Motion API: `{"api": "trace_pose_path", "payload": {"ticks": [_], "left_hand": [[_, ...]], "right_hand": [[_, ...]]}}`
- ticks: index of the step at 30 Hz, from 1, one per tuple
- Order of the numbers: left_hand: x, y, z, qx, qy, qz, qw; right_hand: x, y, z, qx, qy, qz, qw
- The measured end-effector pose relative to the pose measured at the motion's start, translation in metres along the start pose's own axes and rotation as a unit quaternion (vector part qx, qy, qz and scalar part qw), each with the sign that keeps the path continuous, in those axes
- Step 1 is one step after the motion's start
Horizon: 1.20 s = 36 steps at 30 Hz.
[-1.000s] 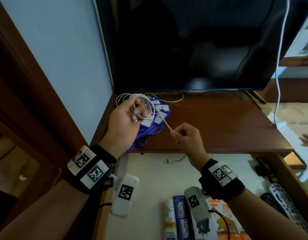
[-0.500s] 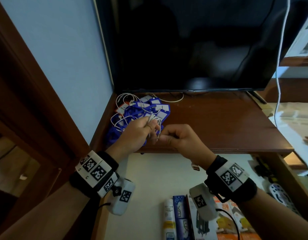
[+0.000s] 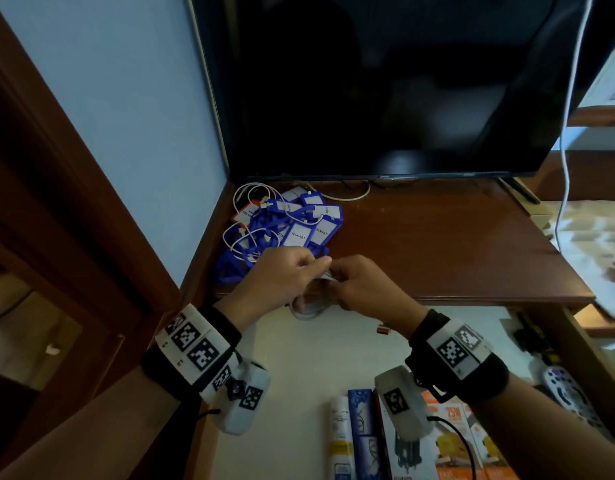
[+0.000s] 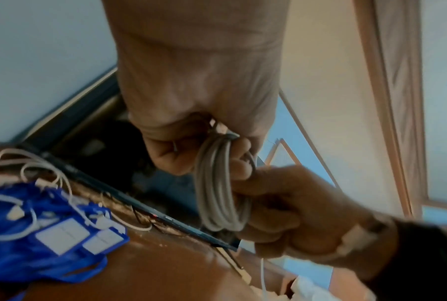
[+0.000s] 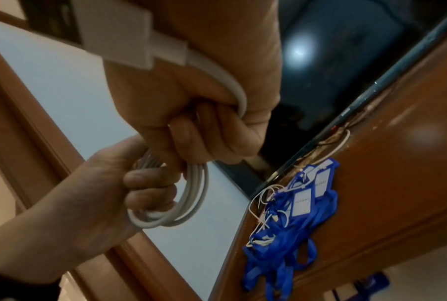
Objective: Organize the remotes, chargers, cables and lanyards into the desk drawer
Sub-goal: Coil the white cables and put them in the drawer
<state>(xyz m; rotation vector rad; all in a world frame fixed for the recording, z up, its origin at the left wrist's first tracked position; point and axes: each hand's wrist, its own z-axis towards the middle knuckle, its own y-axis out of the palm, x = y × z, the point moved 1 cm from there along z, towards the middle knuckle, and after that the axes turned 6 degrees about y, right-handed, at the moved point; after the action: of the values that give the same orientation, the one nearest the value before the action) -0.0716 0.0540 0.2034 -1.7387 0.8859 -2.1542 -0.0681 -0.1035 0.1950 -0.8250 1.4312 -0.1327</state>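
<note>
**Both hands on coiled white cable at desk edge**

Left hand [image 3: 278,275] and right hand [image 3: 363,284] meet just above the front edge of the desk [image 3: 437,244], both curled around one coiled white cable [image 4: 218,187]; loops hang below the fingers over the open drawer [image 3: 333,348]. Blue lanyards [image 3: 285,233] tangled with thin white cables [image 3: 245,197] sit in the desk's back-left corner, by the TV [image 3: 385,84]. Boxes [image 3: 448,441] and a remote [image 3: 565,393] lie in the drawer.

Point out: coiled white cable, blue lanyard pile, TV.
coiled white cable [image 4: 218,191]: left wrist view, middle of the coil's strands.
blue lanyard pile [image 3: 300,223]: head view, blue badge holder near the pile's top.
TV [image 3: 385,81]: head view, middle of the dark screen.
</note>
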Motion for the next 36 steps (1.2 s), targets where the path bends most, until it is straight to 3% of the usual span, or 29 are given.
{"api": "trace_pose_path", "payload": {"ticks": [2,6,10,14,18,21,25,30,33,36], "left_hand": [[-0.002,-0.003,-0.004,0.02,0.052,0.021,0.998],[-0.019,-0.007,-0.008,-0.015,0.151,0.087,0.985],[-0.023,-0.013,-0.014,0.026,0.185,0.09,0.978],[-0.018,-0.017,-0.018,0.046,0.16,0.018,0.986],[-0.016,-0.012,-0.018,0.091,0.045,-0.131,0.986],[-0.016,-0.011,-0.02,0.114,0.013,-0.128,0.985],[-0.011,-0.017,-0.02,0.102,0.036,-0.039,0.993],[-0.014,-0.03,-0.023,-0.021,0.003,0.079,0.997],[-0.008,-0.032,-0.026,-0.085,0.003,0.071,0.994],[-0.002,-0.032,-0.026,-0.107,0.03,0.02,0.994]], "right_hand": [[-0.002,0.001,-0.001,-0.005,0.042,0.039,0.998],[-0.007,-0.005,-0.006,-0.004,0.106,0.149,0.983],[-0.006,-0.006,-0.006,-0.021,0.141,0.242,0.96],[-0.003,-0.003,-0.002,-0.009,0.159,0.309,0.938],[-0.004,0.0,-0.001,-0.017,0.149,0.338,0.929],[-0.004,0.001,-0.002,-0.037,0.13,0.308,0.942],[-0.002,-0.003,-0.007,-0.028,0.095,0.181,0.978],[0.003,-0.025,-0.011,-0.007,-0.015,0.12,0.993],[0.013,-0.031,-0.008,0.021,-0.064,0.03,0.997],[0.021,-0.025,0.0,0.057,-0.071,-0.021,0.996]]}}
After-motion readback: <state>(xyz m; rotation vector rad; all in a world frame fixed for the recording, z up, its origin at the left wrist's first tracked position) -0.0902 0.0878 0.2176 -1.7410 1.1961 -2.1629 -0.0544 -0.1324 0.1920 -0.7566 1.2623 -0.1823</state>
